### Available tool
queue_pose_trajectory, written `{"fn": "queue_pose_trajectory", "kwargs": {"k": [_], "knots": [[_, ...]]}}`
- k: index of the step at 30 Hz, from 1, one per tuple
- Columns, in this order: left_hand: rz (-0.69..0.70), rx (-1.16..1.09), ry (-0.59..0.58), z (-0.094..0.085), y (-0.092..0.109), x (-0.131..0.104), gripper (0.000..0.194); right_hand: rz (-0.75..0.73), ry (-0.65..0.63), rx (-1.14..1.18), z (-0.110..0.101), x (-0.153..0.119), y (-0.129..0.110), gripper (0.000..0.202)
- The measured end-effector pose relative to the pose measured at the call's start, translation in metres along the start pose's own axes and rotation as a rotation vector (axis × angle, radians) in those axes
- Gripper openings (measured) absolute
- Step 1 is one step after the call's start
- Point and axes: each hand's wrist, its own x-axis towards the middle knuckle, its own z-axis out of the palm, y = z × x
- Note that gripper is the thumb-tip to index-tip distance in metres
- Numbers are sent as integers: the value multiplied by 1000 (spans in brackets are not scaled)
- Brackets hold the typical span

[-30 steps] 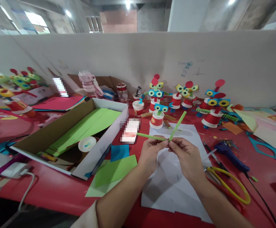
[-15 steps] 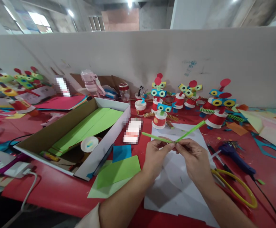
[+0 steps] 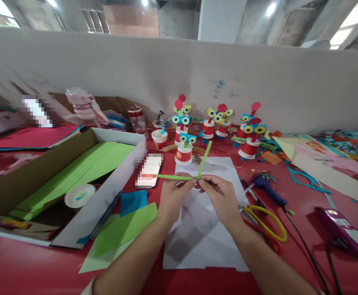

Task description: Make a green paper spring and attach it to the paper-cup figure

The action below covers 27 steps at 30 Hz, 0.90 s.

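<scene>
Swung one narrow, flat leg of the green paper strips (image 3: 204,159) from a low rightward slant to near upright, suggesting folding at their junction. Pinched there in the grip of left hand (image 3: 171,200) and right hand (image 3: 220,196), over the smooth white sheet (image 3: 203,241), inward from the desk's (image 3: 43,268) near edge. Backed toward the far edge by red cup figures (image 3: 183,154) with pleated arms.

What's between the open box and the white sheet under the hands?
The head view shows a phone, a blue paper piece, green sheets and, along the box, a dark item too unclear to name; the left forearm crosses the nearer part.
</scene>
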Motion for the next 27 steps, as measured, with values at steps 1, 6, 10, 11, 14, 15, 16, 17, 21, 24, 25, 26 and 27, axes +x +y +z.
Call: {"fn": "queue_pose_trajectory", "kwargs": {"k": [1, 6, 10, 11, 14, 15, 16, 17, 21, 24, 25, 26, 27], "knots": [[-20, -34, 5, 0, 1, 0, 6, 5, -8, 31, 1, 0, 0, 10], [-204, -233, 59, 0, 1, 4, 15, 26, -11, 139, 3, 0, -1, 15], [-301, -305, 124, -1, 0, 6, 23, 1, 5, 55, 5, -2, -2, 15], [-314, -311, 120, -1, 0, 6, 24, -9, 4, 30, 5, -2, -2, 15], [-325, -307, 98, 0, 0, 4, 23, -45, 6, -55, 5, -4, -4, 13], [-316, -294, 91, 0, 0, 3, 22, -64, 8, -89, 4, -4, -4, 12], [-299, -274, 84, 0, 0, 3, 21, -86, 8, -123, 4, -4, -5, 11], [-274, -249, 71, 0, -1, 2, 19, -106, 7, -153, 3, -5, -5, 10], [-143, -153, 9, 0, -1, 0, 14, -178, 15, -246, 2, -6, -6, 8], [-66, -95, 17, 1, 2, -1, 12, -181, 19, -279, 3, -7, -6, 10], [-51, -79, 23, 2, 3, -1, 12, -168, 16, -273, 3, -7, -6, 10], [-42, -67, 26, 2, 4, -1, 12, -154, 11, -262, 3, -6, -6, 11], [-37, -61, 26, 2, 5, -1, 12, -143, 6, -248, 4, -6, -6, 10]]}}
